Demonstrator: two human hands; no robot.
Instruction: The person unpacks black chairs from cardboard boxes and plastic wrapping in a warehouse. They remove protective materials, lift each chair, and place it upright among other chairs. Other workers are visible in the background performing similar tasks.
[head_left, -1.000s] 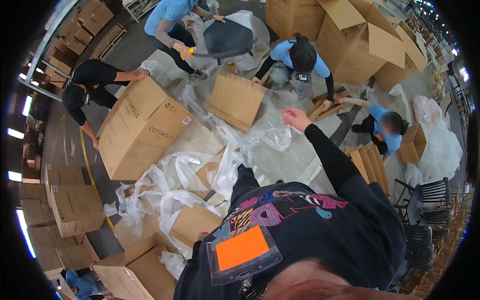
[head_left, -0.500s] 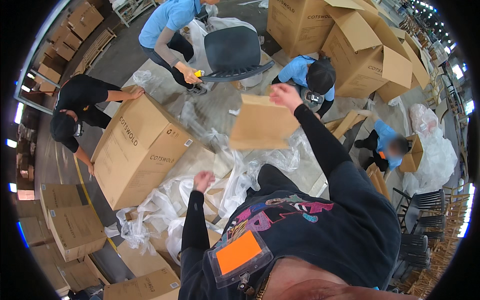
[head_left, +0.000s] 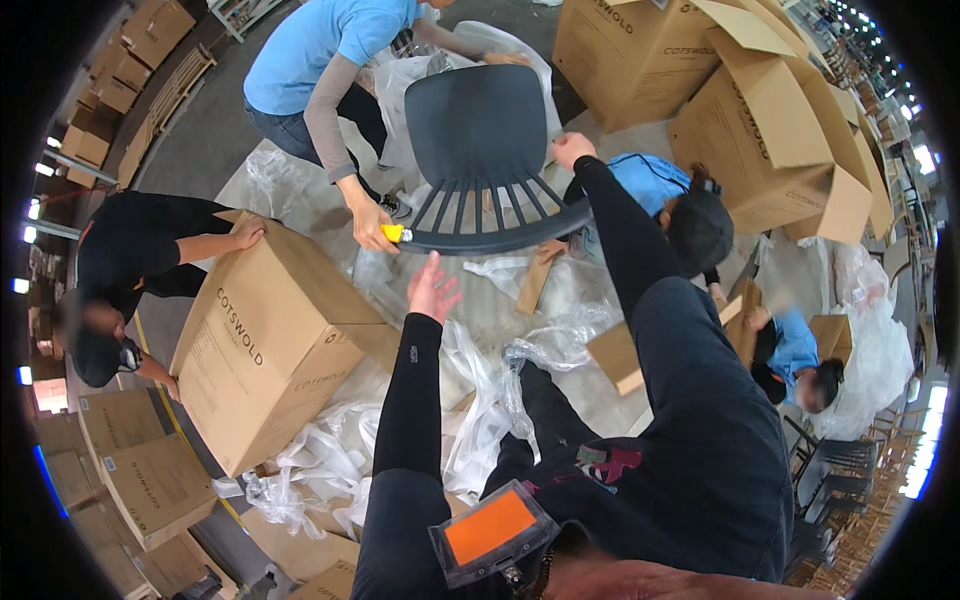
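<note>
A black chair [head_left: 476, 118] with a rounded seat and a spindled back is tipped in front of me, its curved top rail toward me. Just below that rail, my left hand [head_left: 432, 288] is open, fingers spread, holding nothing. My right hand [head_left: 573, 150] is beside the seat's right edge with its fingers curled; whether they grip the chair or anything else is hidden. A co-worker's hand [head_left: 374, 224] holds a yellow tool [head_left: 393, 233] at the rail's left end. Another person [head_left: 690, 225] in blue crouches right of the chair.
A person in black [head_left: 135, 250] grips a large cardboard box [head_left: 270, 340] at left. Crumpled plastic film [head_left: 330, 455] and a cardboard piece [head_left: 615, 358] lie around my legs. Open boxes [head_left: 760, 140] stand at upper right. Someone [head_left: 795, 350] in blue works at far right near stacked chairs [head_left: 835, 480].
My right hand has let go of the flat cardboard piece and moved up beside the chair. My left hand has risen toward the rail. The chair appears nearer and larger.
</note>
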